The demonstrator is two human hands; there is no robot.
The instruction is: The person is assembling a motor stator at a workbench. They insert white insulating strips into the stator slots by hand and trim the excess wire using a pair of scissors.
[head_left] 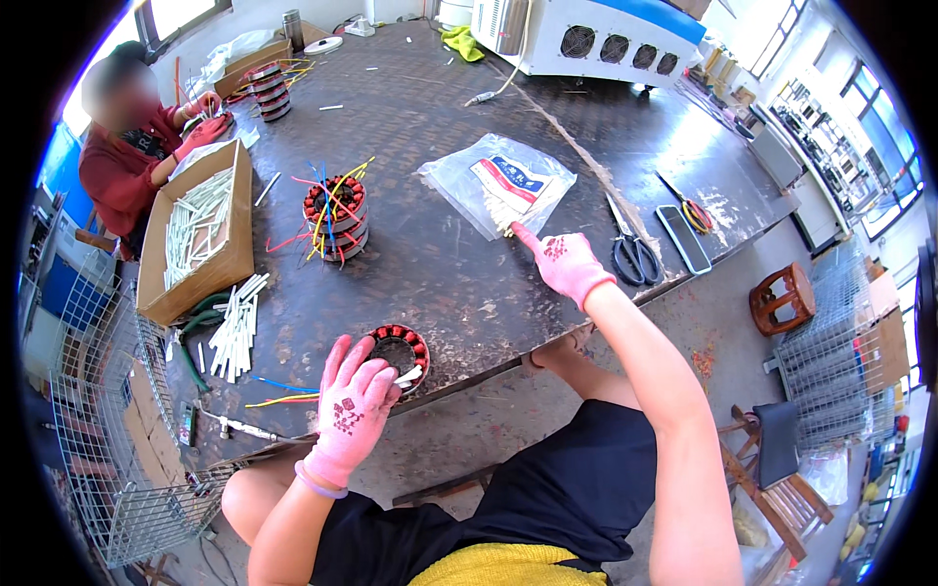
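Observation:
My left hand (354, 408), in a pink glove, lies with fingers stretched against the left side of a stator ring (418, 340) with red coils. Short white tubes (410, 375) sit at the ring's lower right, and yellow and blue wires (285, 398) trail left. My right hand (567, 262), also pink-gloved, reaches to the mouth of a clear plastic bag (454, 176). Its index finger is stretched out and touches small white pieces (500, 211) there; the thumb is hidden. A stack of wound stators (337, 230) with coloured wires stands farther back.
Left of me are a cardboard box (246, 220) of white tubes and a loose tube pile (234, 332). Black scissors (635, 256), a phone (683, 239) and orange-handled scissors (697, 215) lie right. A person (122, 156) works far left. A white machine (586, 39) stands behind.

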